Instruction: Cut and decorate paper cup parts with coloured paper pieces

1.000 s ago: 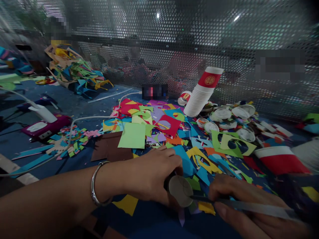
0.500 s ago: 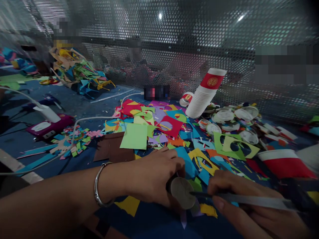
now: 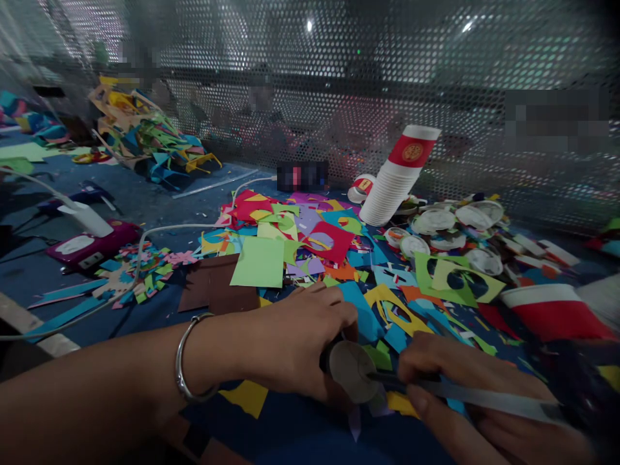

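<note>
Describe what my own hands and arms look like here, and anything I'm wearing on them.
Your left hand is gloveless, with a shiny silver bangle at the wrist, slim and rounded; that forearm shows no sleeve. Your right hand is gloveless too, with no ring visible; its wrist is too dark and blurred to judge.

The bangle (image 3: 181,361) is smooth, shiny metal; the squares (image 3: 258,261) are matt paper; the power strip (image 3: 92,248) is glossy plastic; the stacked cups (image 3: 390,187) look like ridged paper.
</note>
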The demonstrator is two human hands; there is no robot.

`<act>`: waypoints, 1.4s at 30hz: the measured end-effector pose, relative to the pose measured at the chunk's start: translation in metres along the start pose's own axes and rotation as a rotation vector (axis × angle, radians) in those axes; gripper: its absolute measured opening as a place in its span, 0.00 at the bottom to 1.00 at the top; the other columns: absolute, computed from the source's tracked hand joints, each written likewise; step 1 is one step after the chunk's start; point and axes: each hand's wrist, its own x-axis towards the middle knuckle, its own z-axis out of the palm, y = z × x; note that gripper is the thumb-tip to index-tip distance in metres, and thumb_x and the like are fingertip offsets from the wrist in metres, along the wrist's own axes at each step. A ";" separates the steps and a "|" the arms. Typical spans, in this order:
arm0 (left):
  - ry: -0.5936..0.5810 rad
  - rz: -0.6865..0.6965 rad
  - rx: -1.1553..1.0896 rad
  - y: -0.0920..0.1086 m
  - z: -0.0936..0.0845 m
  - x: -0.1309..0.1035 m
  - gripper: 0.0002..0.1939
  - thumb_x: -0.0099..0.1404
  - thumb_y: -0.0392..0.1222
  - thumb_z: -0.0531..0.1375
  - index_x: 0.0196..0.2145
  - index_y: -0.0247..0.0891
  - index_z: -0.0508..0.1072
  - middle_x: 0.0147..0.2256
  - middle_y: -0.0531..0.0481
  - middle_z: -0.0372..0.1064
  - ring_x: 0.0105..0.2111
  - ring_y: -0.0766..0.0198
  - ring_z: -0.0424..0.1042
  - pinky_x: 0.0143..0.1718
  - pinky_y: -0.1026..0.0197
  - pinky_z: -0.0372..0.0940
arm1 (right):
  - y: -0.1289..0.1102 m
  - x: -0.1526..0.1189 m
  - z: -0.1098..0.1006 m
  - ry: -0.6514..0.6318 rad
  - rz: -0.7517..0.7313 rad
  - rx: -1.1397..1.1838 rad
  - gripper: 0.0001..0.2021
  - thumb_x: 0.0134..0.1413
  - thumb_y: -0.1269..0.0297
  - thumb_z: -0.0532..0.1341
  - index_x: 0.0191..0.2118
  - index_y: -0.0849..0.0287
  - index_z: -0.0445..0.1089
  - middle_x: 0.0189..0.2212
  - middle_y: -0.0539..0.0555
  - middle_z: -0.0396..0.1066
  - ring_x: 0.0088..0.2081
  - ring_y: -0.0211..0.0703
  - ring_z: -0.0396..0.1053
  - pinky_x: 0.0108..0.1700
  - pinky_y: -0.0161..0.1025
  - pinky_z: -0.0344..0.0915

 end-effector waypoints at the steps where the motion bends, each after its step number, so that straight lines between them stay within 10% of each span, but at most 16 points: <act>1: 0.002 -0.001 0.002 0.000 0.000 0.000 0.28 0.52 0.60 0.70 0.43 0.42 0.69 0.42 0.47 0.65 0.43 0.52 0.65 0.41 0.55 0.61 | 0.002 0.000 0.000 -0.002 -0.014 -0.003 0.09 0.65 0.65 0.54 0.34 0.52 0.68 0.27 0.47 0.72 0.25 0.38 0.70 0.26 0.33 0.65; 17: -0.002 0.041 0.019 -0.004 0.000 0.001 0.28 0.53 0.64 0.67 0.42 0.41 0.69 0.41 0.47 0.64 0.42 0.53 0.65 0.40 0.54 0.61 | 0.002 0.009 -0.003 -0.259 0.191 0.178 0.11 0.66 0.63 0.52 0.33 0.53 0.67 0.25 0.46 0.66 0.26 0.37 0.66 0.27 0.31 0.64; 42: 0.031 0.029 0.044 0.002 0.001 -0.001 0.25 0.54 0.60 0.68 0.42 0.42 0.70 0.39 0.48 0.63 0.41 0.55 0.65 0.38 0.57 0.61 | 0.006 -0.001 -0.005 -0.216 0.144 0.114 0.11 0.69 0.63 0.50 0.34 0.53 0.64 0.27 0.46 0.65 0.27 0.39 0.65 0.29 0.35 0.61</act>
